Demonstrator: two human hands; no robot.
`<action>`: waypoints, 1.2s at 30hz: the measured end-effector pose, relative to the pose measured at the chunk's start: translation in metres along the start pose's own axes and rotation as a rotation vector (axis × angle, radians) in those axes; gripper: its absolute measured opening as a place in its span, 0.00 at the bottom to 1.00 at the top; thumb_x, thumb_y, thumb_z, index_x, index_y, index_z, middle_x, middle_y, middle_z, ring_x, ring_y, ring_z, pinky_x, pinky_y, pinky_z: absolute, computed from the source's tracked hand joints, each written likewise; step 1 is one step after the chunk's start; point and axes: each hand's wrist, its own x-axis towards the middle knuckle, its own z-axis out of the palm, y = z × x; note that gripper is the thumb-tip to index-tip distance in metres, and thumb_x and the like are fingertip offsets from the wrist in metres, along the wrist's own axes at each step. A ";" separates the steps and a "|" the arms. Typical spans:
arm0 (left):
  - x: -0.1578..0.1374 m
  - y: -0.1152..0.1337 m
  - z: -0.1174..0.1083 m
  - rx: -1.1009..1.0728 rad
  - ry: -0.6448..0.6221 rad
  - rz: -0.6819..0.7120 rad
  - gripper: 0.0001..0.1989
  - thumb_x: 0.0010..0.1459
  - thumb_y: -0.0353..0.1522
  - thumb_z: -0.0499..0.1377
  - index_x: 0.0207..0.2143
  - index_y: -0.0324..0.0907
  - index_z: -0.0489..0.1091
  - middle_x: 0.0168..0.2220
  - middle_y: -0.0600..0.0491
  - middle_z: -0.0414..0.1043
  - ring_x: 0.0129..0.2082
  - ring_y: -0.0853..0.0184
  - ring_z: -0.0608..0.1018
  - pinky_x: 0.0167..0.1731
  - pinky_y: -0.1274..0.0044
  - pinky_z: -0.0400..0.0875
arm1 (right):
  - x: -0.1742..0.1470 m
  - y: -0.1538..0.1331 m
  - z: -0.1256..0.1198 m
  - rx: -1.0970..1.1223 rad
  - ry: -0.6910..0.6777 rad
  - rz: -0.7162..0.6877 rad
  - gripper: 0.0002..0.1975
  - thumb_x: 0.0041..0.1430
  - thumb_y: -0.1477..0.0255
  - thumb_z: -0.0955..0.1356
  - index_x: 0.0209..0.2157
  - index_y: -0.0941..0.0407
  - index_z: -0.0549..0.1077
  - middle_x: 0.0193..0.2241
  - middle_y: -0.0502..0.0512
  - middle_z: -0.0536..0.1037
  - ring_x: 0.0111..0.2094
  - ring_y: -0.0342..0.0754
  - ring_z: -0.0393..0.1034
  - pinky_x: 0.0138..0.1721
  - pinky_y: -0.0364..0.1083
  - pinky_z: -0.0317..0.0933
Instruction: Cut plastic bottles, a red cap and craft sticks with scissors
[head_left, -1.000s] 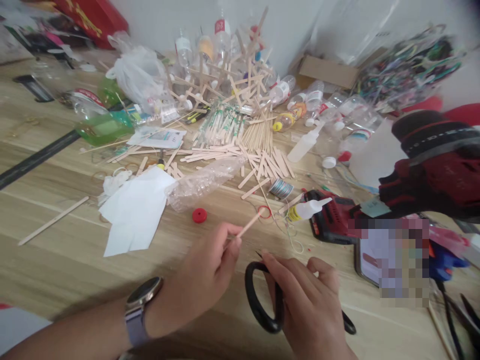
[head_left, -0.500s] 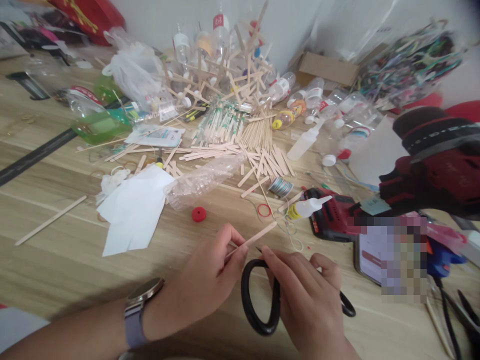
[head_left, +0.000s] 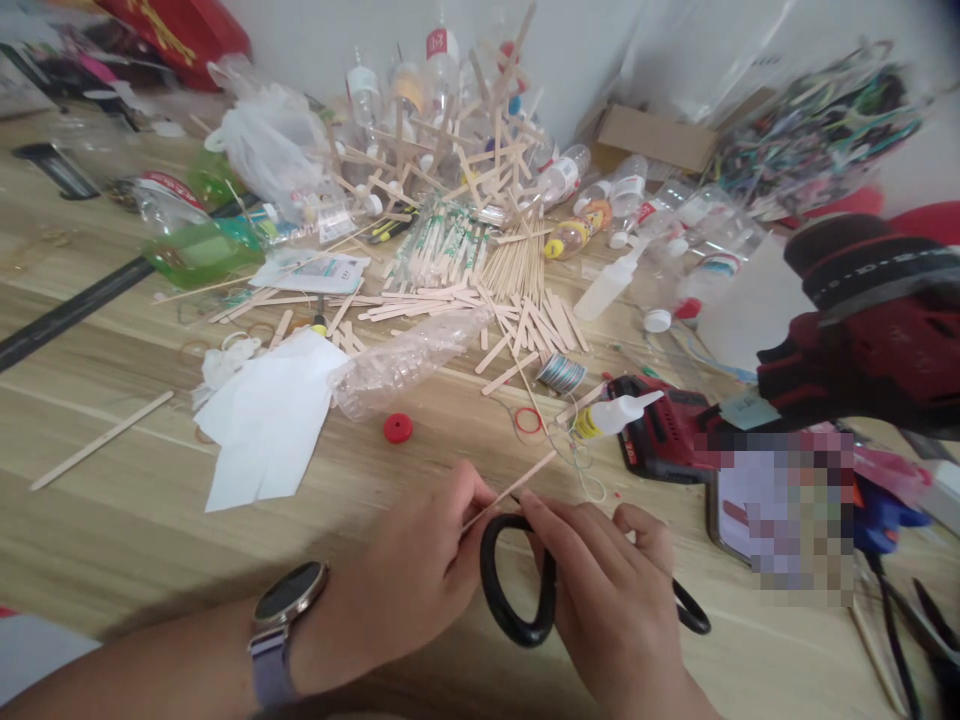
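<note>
Between the thumb and fingers of my left hand [head_left: 420, 565] is a flat wooden craft stick [head_left: 525, 478], slanting up to the right and seen nearly edge-on. My right hand [head_left: 611, 580] is closed around a pair of scissors with black loop handles [head_left: 517, 628]. One loop sticks out on the left of that hand, the other on its right. The dark tip of the scissors shows by my right fingertips, right beside the stick; whether it touches the wood is hard to tell. A red bottle cap [head_left: 398, 428] lies beyond my left hand.
A red cordless drill [head_left: 667, 430] and a phone [head_left: 742, 510] lie on the right, with a glue bottle [head_left: 615, 413] before them. Cut white paper [head_left: 262, 430] and a crumpled clear bottle [head_left: 412, 360] lie left of centre. Loose craft sticks [head_left: 427, 303] and plastic bottles crowd the back.
The craft stick has rolled from showing its flat face to nearly edge-on. My left hand has turned and shifted slightly right; the scissors have moved slightly up and left.
</note>
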 end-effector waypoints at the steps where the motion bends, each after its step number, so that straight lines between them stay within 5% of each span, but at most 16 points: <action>1: -0.001 -0.001 0.001 0.086 0.029 0.062 0.07 0.67 0.33 0.49 0.37 0.44 0.64 0.32 0.54 0.75 0.31 0.65 0.77 0.29 0.75 0.68 | -0.001 0.000 0.000 0.010 -0.001 0.002 0.12 0.73 0.77 0.57 0.46 0.57 0.71 0.30 0.50 0.82 0.28 0.42 0.74 0.39 0.48 0.51; 6: -0.002 -0.009 0.008 0.521 0.245 0.482 0.14 0.69 0.27 0.42 0.32 0.44 0.62 0.25 0.55 0.73 0.24 0.66 0.74 0.26 0.74 0.66 | -0.005 0.001 0.003 0.126 -0.038 0.061 0.09 0.70 0.76 0.61 0.46 0.56 0.71 0.30 0.48 0.81 0.26 0.42 0.74 0.37 0.45 0.58; 10: 0.004 -0.016 0.006 0.658 0.242 0.645 0.10 0.69 0.25 0.44 0.43 0.40 0.64 0.27 0.55 0.76 0.24 0.66 0.76 0.29 0.72 0.68 | -0.003 -0.001 0.000 0.287 -0.134 0.355 0.09 0.68 0.67 0.64 0.36 0.53 0.74 0.32 0.52 0.82 0.33 0.48 0.77 0.30 0.44 0.63; 14: 0.012 -0.016 -0.004 0.684 0.356 0.394 0.14 0.69 0.27 0.44 0.55 0.37 0.61 0.28 0.52 0.77 0.25 0.63 0.78 0.30 0.71 0.69 | 0.000 0.001 -0.006 0.427 -0.312 0.511 0.12 0.66 0.67 0.64 0.28 0.52 0.74 0.26 0.49 0.79 0.31 0.47 0.76 0.29 0.43 0.64; 17: 0.016 -0.011 -0.009 0.565 0.371 0.156 0.12 0.70 0.32 0.44 0.46 0.40 0.65 0.26 0.52 0.75 0.24 0.61 0.77 0.26 0.72 0.67 | 0.001 0.006 -0.004 0.434 -0.474 0.416 0.07 0.63 0.73 0.65 0.30 0.53 0.72 0.23 0.48 0.76 0.27 0.46 0.74 0.27 0.42 0.62; 24: 0.014 -0.002 -0.012 0.326 0.287 -0.024 0.11 0.67 0.37 0.42 0.36 0.45 0.60 0.27 0.52 0.71 0.27 0.61 0.75 0.28 0.72 0.65 | 0.003 0.011 0.004 0.247 -0.586 0.301 0.07 0.58 0.76 0.71 0.28 0.55 0.71 0.29 0.51 0.75 0.27 0.46 0.73 0.26 0.42 0.62; 29: 0.014 -0.001 -0.015 0.235 0.276 -0.088 0.12 0.66 0.39 0.41 0.36 0.46 0.59 0.28 0.52 0.68 0.28 0.60 0.73 0.30 0.70 0.65 | 0.013 0.003 -0.012 0.086 -0.363 0.128 0.06 0.65 0.73 0.66 0.34 0.55 0.74 0.30 0.53 0.77 0.32 0.50 0.74 0.33 0.47 0.64; 32: 0.015 -0.001 -0.014 0.198 0.257 -0.119 0.12 0.66 0.40 0.40 0.34 0.47 0.58 0.27 0.53 0.68 0.28 0.60 0.73 0.30 0.70 0.64 | 0.026 -0.024 -0.022 0.306 -0.161 -0.002 0.19 0.71 0.75 0.55 0.31 0.51 0.73 0.27 0.48 0.77 0.29 0.43 0.71 0.33 0.43 0.64; 36: 0.016 -0.006 -0.010 0.166 0.228 -0.120 0.11 0.66 0.40 0.41 0.34 0.47 0.57 0.26 0.55 0.68 0.27 0.60 0.73 0.30 0.70 0.63 | 0.026 -0.065 -0.029 0.368 -0.033 -0.162 0.20 0.73 0.63 0.57 0.31 0.43 0.76 0.24 0.41 0.76 0.30 0.39 0.69 0.37 0.37 0.64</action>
